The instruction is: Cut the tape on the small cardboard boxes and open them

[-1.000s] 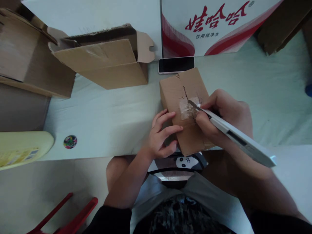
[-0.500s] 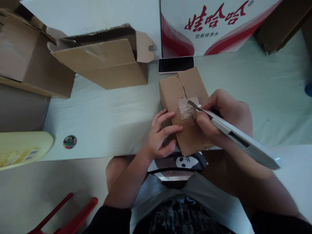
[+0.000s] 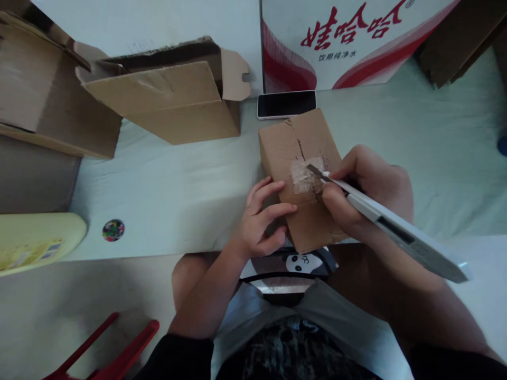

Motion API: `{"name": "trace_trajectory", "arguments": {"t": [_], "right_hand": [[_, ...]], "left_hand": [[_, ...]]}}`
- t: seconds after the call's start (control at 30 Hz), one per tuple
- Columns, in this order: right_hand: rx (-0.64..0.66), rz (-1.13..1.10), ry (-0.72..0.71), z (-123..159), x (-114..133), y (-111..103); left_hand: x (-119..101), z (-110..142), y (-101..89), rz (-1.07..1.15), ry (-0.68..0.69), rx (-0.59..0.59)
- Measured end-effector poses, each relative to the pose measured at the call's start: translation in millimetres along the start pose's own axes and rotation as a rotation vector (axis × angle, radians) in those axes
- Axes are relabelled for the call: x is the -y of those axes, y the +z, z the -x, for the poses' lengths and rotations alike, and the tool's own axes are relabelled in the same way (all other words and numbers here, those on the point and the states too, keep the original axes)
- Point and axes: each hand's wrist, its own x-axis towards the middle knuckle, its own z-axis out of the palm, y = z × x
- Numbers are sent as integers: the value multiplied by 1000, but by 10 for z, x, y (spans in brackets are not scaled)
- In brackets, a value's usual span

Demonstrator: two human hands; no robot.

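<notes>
While one white carton point(image 3: 360, 66) stands beyond, one small box point(image 3: 311, 224) lies between left hand point(image 3: 257, 221) and right hand point(image 3: 372, 190)

Beyond-left stand one large brown carton point(image 3: 79, 100) and one smaller open carton point(image 3: 170, 100). Left fingers point(image 3: 273, 188), half-spread, rest on the box; the right hand grips one white cutter point(image 3: 423, 250), blade point(image 3: 315, 171) over the tape point(image 3: 299, 180). One phone point(image 3: 287, 104) lies beyond both hands; one round disc point(image 3: 113, 230), leftward.

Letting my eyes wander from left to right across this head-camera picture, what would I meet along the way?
Pale yellow container → round patterned disc → left hand → taped cardboard box → right hand → blue object at the edge, too cut off to identify.
</notes>
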Motion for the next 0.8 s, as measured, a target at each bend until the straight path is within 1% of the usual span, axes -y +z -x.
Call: {"name": "trace_trajectory", "arguments": {"t": [0.2, 0.43, 0.53, 0.67, 0.8], "right_hand": [[-2, -6, -1, -3, -8, -6], [-9, -37, -6, -6, -9, -8], [-2, -26, -1, -1, -19, -2], [28, 12, 39, 10, -32, 7], [18, 18, 58, 12, -21, -2]], "left_hand": [[5, -5, -7, -58, -19, 22], [7, 6, 13, -61, -15, 5], [7, 6, 20, -48, -9, -5], [14, 11, 29, -18, -17, -18], [16, 18, 36, 9, -20, -19]]}}
